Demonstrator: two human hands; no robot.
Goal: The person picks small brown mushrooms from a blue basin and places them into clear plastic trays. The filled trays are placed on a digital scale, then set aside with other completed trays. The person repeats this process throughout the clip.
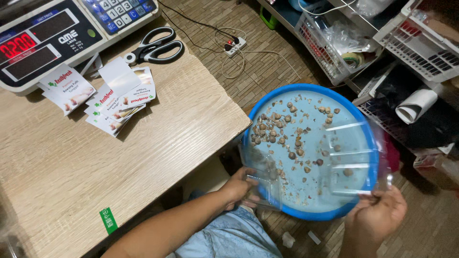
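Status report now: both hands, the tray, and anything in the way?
Left hand and right hand both grip clear plastic bags over blue tray. Small brown nuts scattered inside. Table edge close.

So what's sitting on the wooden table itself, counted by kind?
Weighing scale: 1
Scissors: 1
Printed label cards, in a loose overlapping pile: too many overlap to count exactly
Green sticker: 1
Total: 3 single items plus the card pile

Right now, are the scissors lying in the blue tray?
No, the scissors lie on the wooden table beside the scale, apart from the blue tray.
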